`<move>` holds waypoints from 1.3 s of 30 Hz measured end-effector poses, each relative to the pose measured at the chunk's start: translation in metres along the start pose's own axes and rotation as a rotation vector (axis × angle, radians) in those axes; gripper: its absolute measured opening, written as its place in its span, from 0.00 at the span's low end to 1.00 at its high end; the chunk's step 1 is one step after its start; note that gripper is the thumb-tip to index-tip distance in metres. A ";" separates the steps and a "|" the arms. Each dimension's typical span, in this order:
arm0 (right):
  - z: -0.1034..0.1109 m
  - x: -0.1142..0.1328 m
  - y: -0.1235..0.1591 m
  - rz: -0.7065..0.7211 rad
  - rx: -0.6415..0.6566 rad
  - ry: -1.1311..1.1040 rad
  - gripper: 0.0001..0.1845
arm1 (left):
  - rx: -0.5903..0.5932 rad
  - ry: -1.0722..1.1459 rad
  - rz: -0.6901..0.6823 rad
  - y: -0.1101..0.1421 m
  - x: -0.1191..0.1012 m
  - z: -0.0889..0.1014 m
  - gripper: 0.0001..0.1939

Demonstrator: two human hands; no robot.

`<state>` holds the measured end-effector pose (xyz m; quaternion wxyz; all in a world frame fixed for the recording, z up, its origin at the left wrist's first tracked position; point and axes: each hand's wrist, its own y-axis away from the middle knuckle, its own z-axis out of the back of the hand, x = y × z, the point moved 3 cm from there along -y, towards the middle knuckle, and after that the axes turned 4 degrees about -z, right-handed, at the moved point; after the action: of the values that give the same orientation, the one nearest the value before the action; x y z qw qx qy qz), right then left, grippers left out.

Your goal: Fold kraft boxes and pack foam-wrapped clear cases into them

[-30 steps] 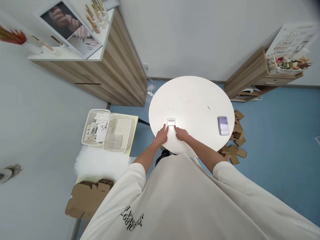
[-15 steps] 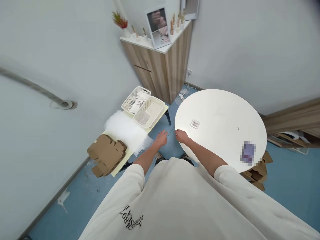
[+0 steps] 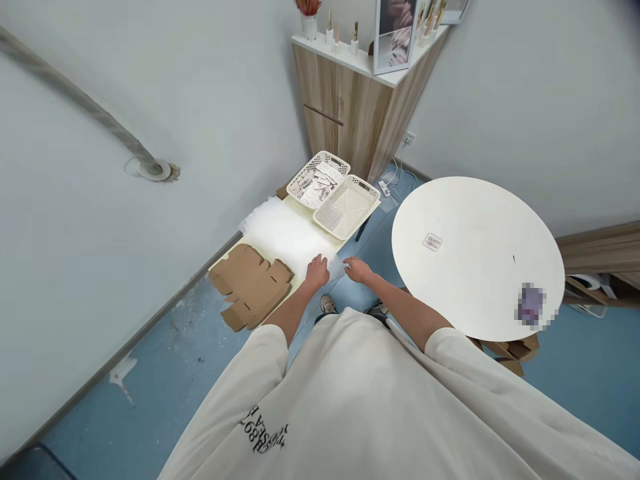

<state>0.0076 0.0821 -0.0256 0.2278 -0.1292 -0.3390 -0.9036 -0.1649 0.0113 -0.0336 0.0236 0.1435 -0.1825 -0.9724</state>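
Note:
My left hand (image 3: pixel 317 270) and my right hand (image 3: pixel 357 269) reach toward the near corner of a stack of white foam sheets (image 3: pixel 285 235) on a low yellow table (image 3: pixel 235 250). Both hands touch that corner, fingers curled on its edge. Flat brown cardboard box blanks (image 3: pixel 250 283) lie just left of the foam. A small clear packet (image 3: pixel 433 241) rests alone on the round white table (image 3: pixel 475 280) to my right, away from both hands.
Two white plastic baskets (image 3: pixel 345 207) stand at the far end of the low table, one with small packets. A wooden cabinet (image 3: pixel 357 110) stands in the corner. A blurred purple item (image 3: pixel 531 303) lies on the round table. More cardboard lies beneath it.
I turned left, away from the round table. Both hands left the small packet there and moved over to the corner of the foam sheets.

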 end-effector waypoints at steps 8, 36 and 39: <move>-0.012 0.039 -0.006 -0.034 0.014 0.012 0.22 | 0.065 0.095 0.047 -0.004 0.041 -0.006 0.33; -0.022 0.051 -0.030 -0.145 -0.230 -0.105 0.15 | 0.153 0.140 -0.033 -0.008 0.057 -0.018 0.38; -0.013 0.054 -0.023 -0.142 -0.239 -0.044 0.17 | 0.154 0.143 -0.027 -0.007 0.055 -0.016 0.37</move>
<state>-0.0518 0.0716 -0.0271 0.1388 -0.1509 -0.2420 -0.9484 -0.2133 0.0073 -0.0653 0.0123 0.2164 -0.2528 -0.9429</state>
